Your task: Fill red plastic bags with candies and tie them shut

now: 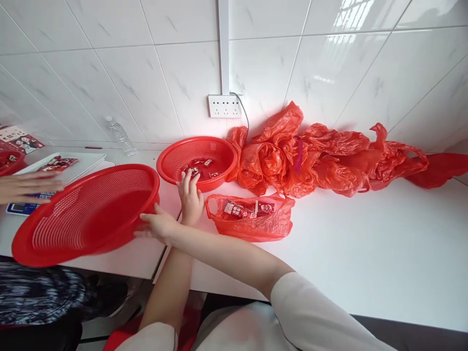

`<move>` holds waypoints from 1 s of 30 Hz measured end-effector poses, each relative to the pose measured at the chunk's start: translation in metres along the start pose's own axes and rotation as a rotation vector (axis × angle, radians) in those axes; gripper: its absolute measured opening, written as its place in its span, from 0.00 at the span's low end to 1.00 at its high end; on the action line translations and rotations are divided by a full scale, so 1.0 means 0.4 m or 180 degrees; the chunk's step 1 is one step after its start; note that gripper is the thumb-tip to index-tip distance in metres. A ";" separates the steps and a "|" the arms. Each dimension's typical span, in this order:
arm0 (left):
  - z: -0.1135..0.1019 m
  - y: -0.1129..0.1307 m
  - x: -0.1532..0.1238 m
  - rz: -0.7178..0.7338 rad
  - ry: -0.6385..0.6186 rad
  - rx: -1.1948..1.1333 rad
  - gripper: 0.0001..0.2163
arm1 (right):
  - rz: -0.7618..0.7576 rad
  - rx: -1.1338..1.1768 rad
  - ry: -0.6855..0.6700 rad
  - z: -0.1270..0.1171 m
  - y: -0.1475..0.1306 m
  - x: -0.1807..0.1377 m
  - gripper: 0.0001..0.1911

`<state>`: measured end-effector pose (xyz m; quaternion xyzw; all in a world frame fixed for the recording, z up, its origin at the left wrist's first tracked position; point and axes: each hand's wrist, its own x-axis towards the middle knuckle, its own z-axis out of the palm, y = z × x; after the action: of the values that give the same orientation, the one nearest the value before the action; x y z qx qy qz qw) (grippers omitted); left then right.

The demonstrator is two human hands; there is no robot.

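Note:
My arms cross. My right hand (161,225) is at the near-right side of a large red plastic basket (87,224), its fingers on the basket's rim and outer wall. This basket tilts down toward the table's front edge, and no contents show inside it. My left hand (192,199) is raised with its fingers apart and holds nothing. It is in front of a smaller red basket (197,144), which has several small wrapped packets (195,168) in it. To its right lies an open red plastic bag (252,226) with printed red packets (239,209) inside.
A co-worker's hand (29,187) reaches in from the left, above a blue-edged device (24,208) and a white tray (87,158). Crumpled red bags (329,156) line the tiled wall. A clear bottle (122,136) and a power socket (224,106) are at the back.

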<state>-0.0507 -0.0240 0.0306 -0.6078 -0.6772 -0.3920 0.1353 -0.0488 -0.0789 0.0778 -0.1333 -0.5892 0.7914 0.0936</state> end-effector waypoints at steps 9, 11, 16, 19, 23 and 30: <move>-0.109 0.077 -0.038 -0.1295 -0.0607 0.0106 0.17 | -0.1214 -0.2329 0.0595 -0.167 -0.078 -0.411 0.08; -0.118 0.084 -0.054 -0.1386 -0.1011 0.0037 0.18 | -0.0834 -0.3336 0.1954 -0.268 -0.107 -0.517 0.06; -0.107 0.120 -0.047 -0.1561 -0.0928 -0.0985 0.11 | 0.0122 -0.3554 0.3993 -0.539 -0.097 -0.653 0.27; -0.117 0.167 0.006 -0.1526 -0.0529 -0.2027 0.11 | -0.0020 -0.2894 0.3650 -0.618 -0.114 -0.697 0.17; -0.170 0.234 0.112 -0.1199 -0.0401 -0.2750 0.16 | -0.2342 -0.1846 0.3736 -0.605 -0.220 -0.731 0.11; -0.244 0.366 0.250 -0.0442 -0.0379 -0.2587 0.25 | -0.3133 -0.1652 0.3032 -0.517 -0.370 -0.711 0.11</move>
<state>0.0342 -0.0268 0.2141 -0.5862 -0.5134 -0.5998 -0.1818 0.2855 0.0649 0.1924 -0.2006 -0.6448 0.3489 0.6498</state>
